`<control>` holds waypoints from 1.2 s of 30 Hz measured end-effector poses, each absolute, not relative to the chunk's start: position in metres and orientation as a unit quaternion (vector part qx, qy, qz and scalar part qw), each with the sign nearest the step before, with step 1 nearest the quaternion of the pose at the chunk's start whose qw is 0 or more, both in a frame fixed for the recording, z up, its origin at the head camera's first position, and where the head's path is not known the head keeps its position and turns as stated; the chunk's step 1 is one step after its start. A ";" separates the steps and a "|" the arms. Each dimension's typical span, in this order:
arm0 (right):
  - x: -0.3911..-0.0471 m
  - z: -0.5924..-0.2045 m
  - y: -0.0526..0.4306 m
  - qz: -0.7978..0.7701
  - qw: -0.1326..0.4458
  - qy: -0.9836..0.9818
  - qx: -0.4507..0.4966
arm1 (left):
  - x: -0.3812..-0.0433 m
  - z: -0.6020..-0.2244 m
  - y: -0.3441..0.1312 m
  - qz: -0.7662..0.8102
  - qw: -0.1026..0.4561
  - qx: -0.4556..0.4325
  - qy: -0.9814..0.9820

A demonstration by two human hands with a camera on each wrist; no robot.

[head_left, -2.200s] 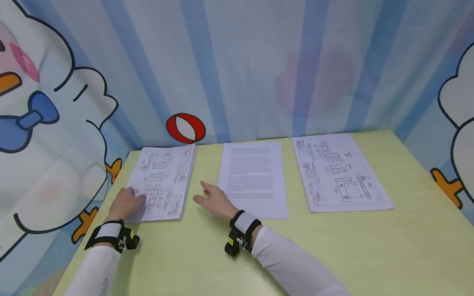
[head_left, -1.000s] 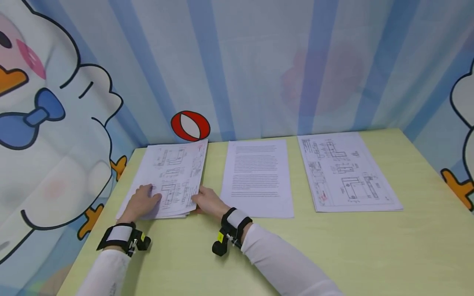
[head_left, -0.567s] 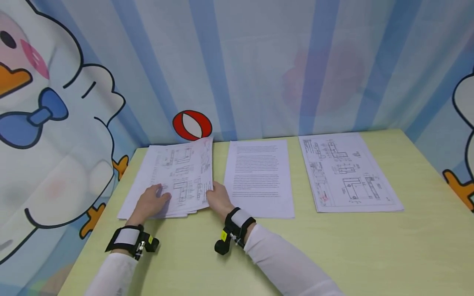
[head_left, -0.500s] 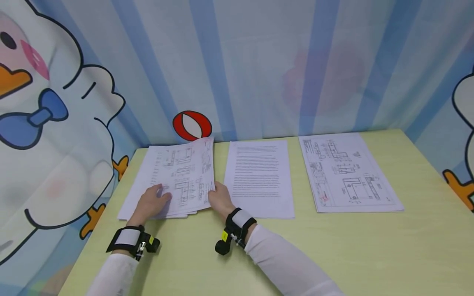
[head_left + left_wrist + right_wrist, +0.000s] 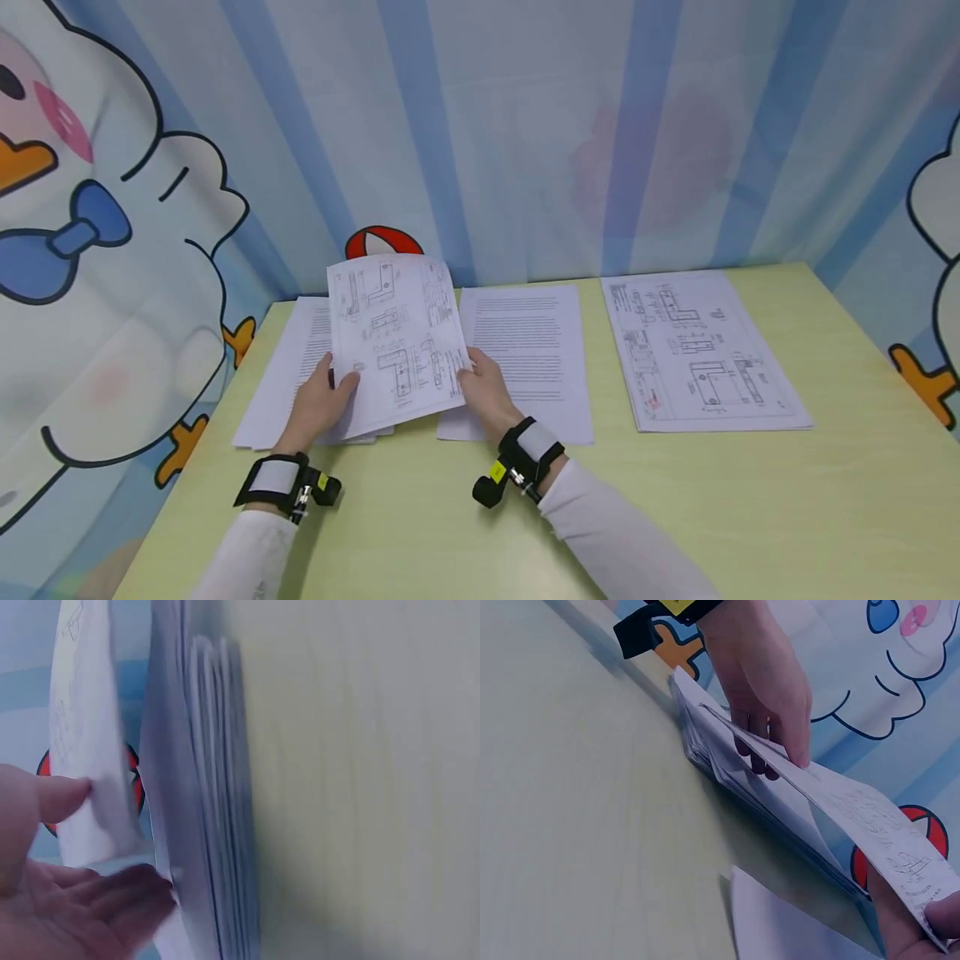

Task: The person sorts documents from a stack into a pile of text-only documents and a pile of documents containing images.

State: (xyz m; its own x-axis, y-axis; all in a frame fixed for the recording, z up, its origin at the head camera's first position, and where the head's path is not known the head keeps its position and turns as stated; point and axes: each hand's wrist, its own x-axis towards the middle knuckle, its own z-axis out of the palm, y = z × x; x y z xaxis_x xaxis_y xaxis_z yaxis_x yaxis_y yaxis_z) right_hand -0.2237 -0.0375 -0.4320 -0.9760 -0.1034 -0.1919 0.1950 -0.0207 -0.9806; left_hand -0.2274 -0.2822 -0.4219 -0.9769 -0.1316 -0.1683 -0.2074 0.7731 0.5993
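While the right hand (image 5: 491, 392) grips a raised drawing (image 5: 390, 325), the left hand (image 5: 315, 408) touches its opposite side

As the raised drawing tilts above the left stack (image 5: 276, 392), the right hand pinches its right edge, thumb on the printed face and fingers beneath. The left hand is at the lower left edge, its thumb against the paper and its loosely extended fingers standing apart from the thumb in the left wrist view. Whether one sheet or several are raised, I cannot tell. L-shaped parts, dimension lines and a title block are printed on it, their lettering too small to read. The left stack, below on the table (image 5: 450, 525), shows lines of text on its exposed page, also unreadable. Just right of it lies a text page (image 5: 528, 350) filled with rows of small type, partly covered in the head view by the drawing's corner. Well to the right, another stack (image 5: 697, 350) bears a similar drawing with a small red mark near its lower left corner. A yellow label (image 5: 497, 472) marks the right wrist camera, and the left sleeve (image 5: 251, 558) carries partial lettering that I cannot make out
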 end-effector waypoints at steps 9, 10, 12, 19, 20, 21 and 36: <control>-0.225 -0.418 0.011 -0.745 0.087 0.662 0.010 | -0.235 -0.415 -0.244 0.599 0.044 -0.136 0.788; -0.224 -0.417 0.015 -0.745 0.086 0.661 0.004 | -0.235 -0.415 -0.239 0.614 0.039 -0.136 0.777; -0.223 -0.414 0.023 -0.743 0.083 0.664 -0.003 | -0.235 -0.415 -0.230 0.633 0.023 -0.127 0.764; -0.221 -0.406 0.053 -0.701 0.057 0.710 -0.008 | -0.233 -0.413 -0.204 0.638 -0.001 -0.030 0.770; -0.222 -0.405 0.058 -0.694 0.054 0.718 -0.007 | -0.233 -0.413 -0.200 0.634 -0.001 -0.019 0.773; -0.222 -0.404 0.063 -0.686 0.051 0.726 -0.006 | -0.232 -0.412 -0.197 0.631 -0.001 -0.008 0.776; -0.225 -0.406 0.145 -0.615 0.072 0.783 0.052 | -0.237 -0.416 -0.119 0.613 0.029 0.047 0.788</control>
